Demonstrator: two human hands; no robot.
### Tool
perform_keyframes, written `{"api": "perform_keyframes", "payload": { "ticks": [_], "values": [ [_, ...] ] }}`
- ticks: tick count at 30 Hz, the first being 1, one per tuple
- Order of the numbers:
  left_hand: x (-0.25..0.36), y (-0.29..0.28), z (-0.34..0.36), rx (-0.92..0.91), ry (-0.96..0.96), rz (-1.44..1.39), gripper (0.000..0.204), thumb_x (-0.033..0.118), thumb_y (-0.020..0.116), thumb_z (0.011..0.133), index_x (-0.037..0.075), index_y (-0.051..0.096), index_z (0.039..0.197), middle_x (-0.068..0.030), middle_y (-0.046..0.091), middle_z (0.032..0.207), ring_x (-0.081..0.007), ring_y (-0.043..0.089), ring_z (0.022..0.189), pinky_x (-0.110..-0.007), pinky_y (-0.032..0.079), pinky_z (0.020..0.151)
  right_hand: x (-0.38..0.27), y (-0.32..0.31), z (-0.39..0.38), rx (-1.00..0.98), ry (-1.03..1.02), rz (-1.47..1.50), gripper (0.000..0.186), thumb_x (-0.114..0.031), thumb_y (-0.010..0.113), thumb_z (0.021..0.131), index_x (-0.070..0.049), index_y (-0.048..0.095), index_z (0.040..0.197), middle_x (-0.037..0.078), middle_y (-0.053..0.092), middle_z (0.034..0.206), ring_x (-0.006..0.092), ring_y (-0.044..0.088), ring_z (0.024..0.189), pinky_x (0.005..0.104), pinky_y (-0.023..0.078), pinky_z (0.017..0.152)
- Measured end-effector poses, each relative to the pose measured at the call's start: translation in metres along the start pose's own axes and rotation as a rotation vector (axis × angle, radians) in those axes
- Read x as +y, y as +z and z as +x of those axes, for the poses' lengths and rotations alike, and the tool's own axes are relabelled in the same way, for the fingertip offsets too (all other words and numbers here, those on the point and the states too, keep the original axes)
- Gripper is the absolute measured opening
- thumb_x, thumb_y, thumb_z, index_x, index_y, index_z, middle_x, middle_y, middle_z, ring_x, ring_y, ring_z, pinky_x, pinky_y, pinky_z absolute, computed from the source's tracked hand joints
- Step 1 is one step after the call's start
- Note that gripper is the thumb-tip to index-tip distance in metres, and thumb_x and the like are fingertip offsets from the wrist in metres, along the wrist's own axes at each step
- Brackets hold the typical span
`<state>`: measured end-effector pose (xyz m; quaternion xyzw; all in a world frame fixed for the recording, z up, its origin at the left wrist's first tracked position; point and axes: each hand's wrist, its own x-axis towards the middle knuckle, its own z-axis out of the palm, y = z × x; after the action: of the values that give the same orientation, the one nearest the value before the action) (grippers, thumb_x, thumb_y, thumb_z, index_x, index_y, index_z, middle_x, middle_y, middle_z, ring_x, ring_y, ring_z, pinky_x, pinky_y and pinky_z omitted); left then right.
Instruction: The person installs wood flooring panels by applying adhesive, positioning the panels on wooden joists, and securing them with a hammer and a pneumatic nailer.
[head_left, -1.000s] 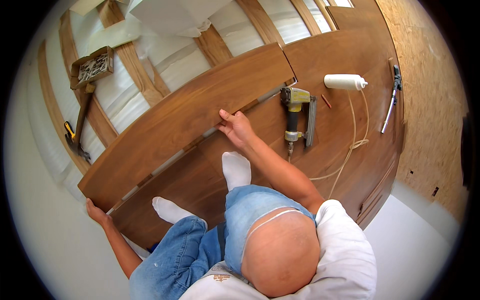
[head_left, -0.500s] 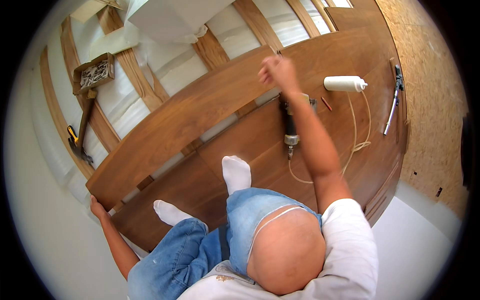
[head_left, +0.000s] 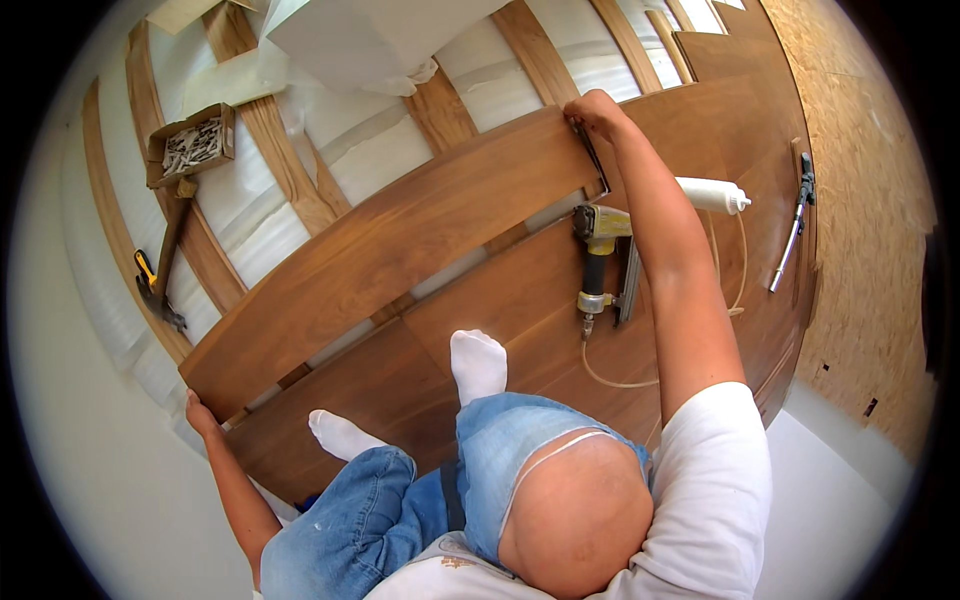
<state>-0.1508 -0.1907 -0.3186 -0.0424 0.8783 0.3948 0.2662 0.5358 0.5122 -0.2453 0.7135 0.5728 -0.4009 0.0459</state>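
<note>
Though touched at both ends, not seated against the laid boards (head_left: 540, 335): long brown plank (head_left: 400, 230), stretched between the hands. Right hand (head_left: 597, 115) at the right end, fingers curled over and apparently grasping it. Left hand (head_left: 200, 412) against the left end; clasping or merely pressing, impossible to say. Progress, as judged: well along on the near side, close-fitted from beside the left hand round past the right. Remaining: gap along the plank's near edge, plus bare battens (head_left: 288, 165) and white sheeting (head_left: 250, 232) beyond both hands. Containers: shallow cardboard box (head_left: 155, 158) ahead of the left hand, filled with small pale slips (head_left: 195, 145), probably wood. White squeeze bottle (head_left: 705, 193) right of the right hand, partly behind the forearm, contents hidden. Nail gun (head_left: 596, 262) between the hands, nearer the right.
</note>
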Motion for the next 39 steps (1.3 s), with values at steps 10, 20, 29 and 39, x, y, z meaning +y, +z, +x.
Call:
{"api": "perform_keyframes", "payload": {
  "ticks": [10,20,29,39],
  "values": [
    [0.002,0.019,-0.002,0.012,-0.014,0.019,0.052,0.039,0.048,0.11,-0.007,0.064,0.127,-0.0136,0.069,0.122,-0.0235,0.065,0.109,-0.036,0.049,0.098,0.013,-0.019,0.009,0.067,-0.044,-0.052,0.022,-0.019,0.07,0.081,-0.004,0.064,0.067,0.003,0.058,0.063,0.0116,0.044,0.048,0.03,0.032,0.044],
    [0.002,0.007,0.004,-0.01,-0.008,0.026,0.052,0.04,0.048,0.11,-0.006,0.065,0.126,-0.0123,0.069,0.12,-0.0224,0.065,0.107,-0.036,0.049,0.098,-0.004,-0.024,-0.007,-0.182,0.059,0.013,0.023,-0.018,0.075,0.08,-0.006,0.063,0.064,0.002,0.054,0.057,0.0116,0.049,0.05,0.0288,0.035,0.045],
    [-0.002,0.001,0.007,-0.047,0.019,0.006,0.051,0.04,0.048,0.11,-0.006,0.064,0.126,-0.0119,0.069,0.121,-0.0223,0.065,0.108,-0.036,0.049,0.098,0.0,-0.016,0.023,0.296,-0.19,-0.172,0.018,-0.022,0.068,0.083,-0.005,0.075,0.08,0.011,0.073,0.071,0.0197,0.07,0.063,0.0346,0.055,0.066],
    [-0.005,0.013,-0.003,-0.015,-0.003,-0.052,0.049,0.035,0.048,0.11,-0.006,0.06,0.135,-0.0114,0.065,0.131,-0.0224,0.061,0.119,-0.036,0.045,0.106,-0.042,0.122,-0.08,0.435,-0.943,-0.166,0.017,-0.015,0.059,0.094,-0.006,0.069,0.105,0.017,0.07,0.105,0.0368,0.065,0.102,0.0477,0.053,0.088]
  ]
}}
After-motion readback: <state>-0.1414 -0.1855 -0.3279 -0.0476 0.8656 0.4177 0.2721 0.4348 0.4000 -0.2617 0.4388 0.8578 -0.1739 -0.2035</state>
